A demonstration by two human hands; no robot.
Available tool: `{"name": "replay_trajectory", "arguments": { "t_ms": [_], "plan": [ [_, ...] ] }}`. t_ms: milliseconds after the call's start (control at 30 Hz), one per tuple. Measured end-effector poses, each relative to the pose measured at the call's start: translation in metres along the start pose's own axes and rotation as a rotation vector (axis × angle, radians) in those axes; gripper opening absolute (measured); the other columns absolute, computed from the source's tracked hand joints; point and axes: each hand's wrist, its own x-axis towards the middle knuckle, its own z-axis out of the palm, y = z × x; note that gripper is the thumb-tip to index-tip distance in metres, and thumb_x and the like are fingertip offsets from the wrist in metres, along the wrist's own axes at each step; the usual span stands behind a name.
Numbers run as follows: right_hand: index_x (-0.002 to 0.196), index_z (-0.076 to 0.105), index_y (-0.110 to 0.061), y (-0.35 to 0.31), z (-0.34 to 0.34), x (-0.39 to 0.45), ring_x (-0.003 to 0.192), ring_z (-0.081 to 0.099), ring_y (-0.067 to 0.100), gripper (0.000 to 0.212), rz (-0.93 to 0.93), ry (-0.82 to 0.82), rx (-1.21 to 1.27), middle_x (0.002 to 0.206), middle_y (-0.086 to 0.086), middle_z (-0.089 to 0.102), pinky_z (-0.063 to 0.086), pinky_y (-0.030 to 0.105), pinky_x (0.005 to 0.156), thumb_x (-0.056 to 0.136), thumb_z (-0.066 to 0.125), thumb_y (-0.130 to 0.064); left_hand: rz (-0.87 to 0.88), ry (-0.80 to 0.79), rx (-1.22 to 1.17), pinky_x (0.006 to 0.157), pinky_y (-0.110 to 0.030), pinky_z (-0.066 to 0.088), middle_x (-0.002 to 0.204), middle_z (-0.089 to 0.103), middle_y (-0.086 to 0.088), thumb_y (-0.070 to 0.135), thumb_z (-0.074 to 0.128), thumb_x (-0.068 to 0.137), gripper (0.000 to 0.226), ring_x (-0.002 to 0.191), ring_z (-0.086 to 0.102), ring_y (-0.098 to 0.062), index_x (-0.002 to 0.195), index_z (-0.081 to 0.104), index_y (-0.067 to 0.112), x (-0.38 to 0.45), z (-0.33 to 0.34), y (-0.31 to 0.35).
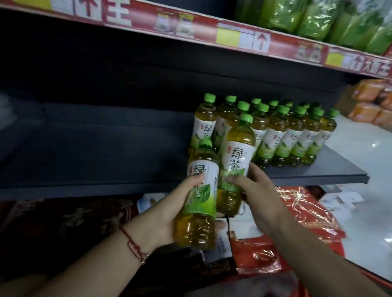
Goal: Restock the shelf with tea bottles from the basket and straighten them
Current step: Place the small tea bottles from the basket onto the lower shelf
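while both hands carry bottles: placing step under way

with one tea bottle in each hand, midway through restocking. left hand [164, 205] wrapped around the near bottle [199, 203], grip clamped on its label and lower body, held in the air in front of the shelf edge [313, 179] and not yet over the board. right hand [254, 185] clamped on the second bottle [236, 161], thumb across the label, tilted slightly, cap up, base near the front lip, just beside the standing group [282, 134]. standing group packed in rows on the right part of the shelf, caps up, labels mostly facing near; left part of the shelf [88, 142] bare and dark. basket not clearly in view.

likely next: set the right-hand bottle down upright at the near left corner of the group, touching its neighbours, then follow with the left-hand bottle further left to extend the front row. calls for level bases on release, labels turned to face near, and care not to knock the front row over. afterwards, nudge the leaning ones straight.
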Motion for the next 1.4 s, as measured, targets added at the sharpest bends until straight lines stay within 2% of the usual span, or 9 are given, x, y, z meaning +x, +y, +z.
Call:
{"name": "replay_trajectory", "arguments": {
  "t_ms": [133,233,300,433,633,767,867,1233,1400],
  "plan": [
    [0.115,0.064,-0.01,0.007,0.003,0.016,0.088,0.069,0.027,0.026,0.19,-0.048,0.298,0.103,0.011,0.07,0.058,0.039,0.068,0.09,0.057,-0.013,-0.089,-0.027,-0.005,0.05,-0.041,0.058,0.068,0.069,-0.024,0.038,0.06,0.066,0.044,0.055,0.068,-0.033,0.075,0.074,-0.003,0.002,-0.028,0.008],
    [0.126,0.059,-0.008,0.011,0.009,0.024,0.101,0.063,0.034,0.044,0.281,-0.092,0.428,0.109,0.017,0.065,0.052,0.053,0.093,0.084,0.059,-0.02,-0.064,0.041,-0.012,0.056,-0.04,0.058,0.068,0.068,-0.022,0.043,0.065,0.064,0.054,0.056,0.067,-0.032,0.095,0.064,-0.001,0.001,-0.042,0.017],
    [0.124,0.058,-0.01,0.014,0.016,0.029,0.103,0.063,0.035,0.046,0.307,-0.088,0.38,0.11,0.018,0.066,0.05,0.055,0.097,0.08,0.067,-0.022,-0.037,0.052,-0.026,0.063,-0.042,0.056,0.072,0.067,-0.021,0.047,0.069,0.064,0.06,0.062,0.065,-0.032,0.104,0.061,0.003,0.0,-0.046,0.023],
    [0.12,0.061,-0.016,0.022,0.026,0.043,0.103,0.068,0.03,0.039,0.082,-0.035,0.095,0.11,0.01,0.072,0.057,0.044,0.088,0.083,0.074,-0.008,0.084,0.06,0.052,0.07,-0.037,0.055,0.077,0.069,-0.014,0.046,0.068,0.066,0.052,0.069,0.066,-0.027,0.108,0.059,0.015,-0.003,-0.047,0.032],
    [0.13,0.046,-0.022,0.019,0.038,0.069,0.106,0.064,0.011,0.075,-0.18,-0.009,-0.235,0.115,-0.005,0.067,0.056,0.033,0.089,0.069,0.087,-0.009,0.191,0.193,0.154,0.068,-0.035,0.056,0.083,0.071,-0.012,0.042,0.074,0.059,0.055,0.074,0.068,-0.026,0.107,0.062,0.018,0.006,-0.053,0.042],
    [0.116,0.055,-0.025,0.023,0.045,0.091,0.1,0.065,0.007,0.057,-0.318,0.029,-0.34,0.109,-0.008,0.068,0.056,0.031,0.086,0.071,0.086,-0.01,0.215,0.271,0.151,0.079,-0.041,0.055,0.098,0.069,-0.018,0.038,0.074,0.069,0.051,0.088,0.067,-0.031,0.113,0.061,0.015,0.009,-0.057,0.047],
    [0.106,0.065,-0.022,0.028,0.047,0.106,0.093,0.068,0.005,0.038,-0.41,0.057,-0.434,0.101,-0.006,0.072,0.059,0.033,0.082,0.074,0.084,-0.012,0.207,0.285,0.19,0.086,-0.048,0.055,0.095,0.073,-0.014,0.048,0.078,0.053,0.069,0.088,0.07,-0.03,0.113,0.061,0.019,0.011,-0.068,0.046],
    [0.139,0.04,-0.034,0.049,0.047,0.13,0.118,0.059,0.014,0.072,-0.52,0.212,-0.594,0.125,-0.008,0.061,0.052,0.044,0.097,0.079,0.079,-0.022,0.227,0.31,0.209,0.086,-0.045,0.055,0.104,0.072,-0.012,0.048,0.079,0.056,0.06,0.096,0.069,-0.028,0.109,0.065,0.022,0.017,-0.089,0.052],
    [0.151,0.03,-0.027,0.047,0.047,0.117,0.132,0.046,0.016,0.081,-0.554,0.247,-0.57,0.139,-0.003,0.045,0.045,0.045,0.108,0.084,0.077,-0.025,0.232,0.294,0.207,0.08,-0.039,0.056,0.1,0.073,-0.009,0.043,0.077,0.06,0.055,0.093,0.069,-0.025,0.109,0.065,0.021,0.015,-0.087,0.053]
  ]
}}
